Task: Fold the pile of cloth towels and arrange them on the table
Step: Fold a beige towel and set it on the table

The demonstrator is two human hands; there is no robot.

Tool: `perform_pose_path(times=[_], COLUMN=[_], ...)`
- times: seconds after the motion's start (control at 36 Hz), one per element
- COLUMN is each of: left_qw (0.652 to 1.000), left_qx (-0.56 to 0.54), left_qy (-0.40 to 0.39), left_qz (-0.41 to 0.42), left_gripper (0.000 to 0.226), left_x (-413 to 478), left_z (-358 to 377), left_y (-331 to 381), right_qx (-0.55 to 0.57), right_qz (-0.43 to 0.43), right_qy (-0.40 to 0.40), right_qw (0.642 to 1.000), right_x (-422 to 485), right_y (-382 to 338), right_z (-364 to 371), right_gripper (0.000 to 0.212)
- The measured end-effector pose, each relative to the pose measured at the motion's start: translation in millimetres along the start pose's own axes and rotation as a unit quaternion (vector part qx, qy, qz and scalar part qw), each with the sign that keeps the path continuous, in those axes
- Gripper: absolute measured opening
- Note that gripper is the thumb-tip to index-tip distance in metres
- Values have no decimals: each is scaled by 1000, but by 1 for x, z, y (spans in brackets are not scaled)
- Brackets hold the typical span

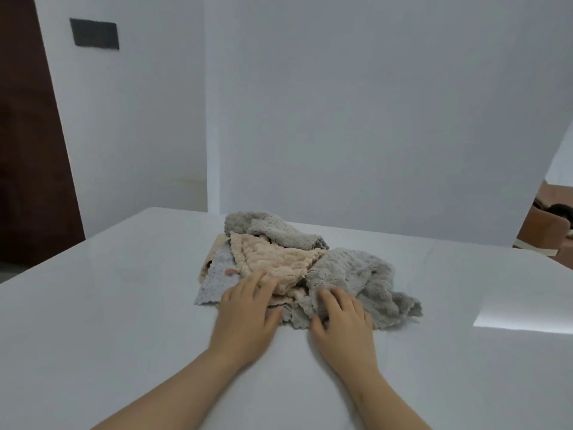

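While both my forearms reach in from the near edge of the white table [124, 290], my hands rest on the front of the pile of towels [310, 243], which sits unfolded near the middle of the tabletop, a little toward the far side.

My left hand [245, 315] lies palm down with its fingers [260, 282] spread and nearly straight. The fingertips press on the near corner of the peach towel [273, 259] and the thumb points toward my other hand. It is flat on the cloth, not closed round it.

My right hand [341, 321] is just beside it, also palm down. Its fingers are gently curved over the crumpled grey towel [362, 274], and the thumb lies along that towel's wavy front edge. It rests on top of the cloth rather than gripping it (the view is a little blurred here).

The peach towel lies across the centre of the pile. Under its left side, a pale dotted towel [214, 280] pokes out flat onto the table. Another grey towel [273, 228] is bunched at the back, touching the peach one.

Behind the table stands a white wall panel [372, 119]. A dark switch plate [94, 34] and a brown door [28, 150] are off to the left. A bright patch of light [524, 315] falls on the table to the right.
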State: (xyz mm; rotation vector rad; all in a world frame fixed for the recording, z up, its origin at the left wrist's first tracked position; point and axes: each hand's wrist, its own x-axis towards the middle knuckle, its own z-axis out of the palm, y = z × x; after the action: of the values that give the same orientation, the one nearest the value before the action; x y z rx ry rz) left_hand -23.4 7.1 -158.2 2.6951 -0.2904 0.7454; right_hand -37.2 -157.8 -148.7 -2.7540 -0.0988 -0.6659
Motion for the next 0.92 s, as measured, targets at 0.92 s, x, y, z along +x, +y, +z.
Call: perform_pose_path(times=[0.92], left_qw=[914], left_qx=[-356], left_qy=[100], left_qz=[-170], left_gripper=[35], left_x=[0], left_z=[-29], left_y=[-7], right_qx=[267], right_qz=[42], right_qy=[16], right_qw=[963], right_x=[2], right_y=[20], right_z=[5], right_gripper=[27])
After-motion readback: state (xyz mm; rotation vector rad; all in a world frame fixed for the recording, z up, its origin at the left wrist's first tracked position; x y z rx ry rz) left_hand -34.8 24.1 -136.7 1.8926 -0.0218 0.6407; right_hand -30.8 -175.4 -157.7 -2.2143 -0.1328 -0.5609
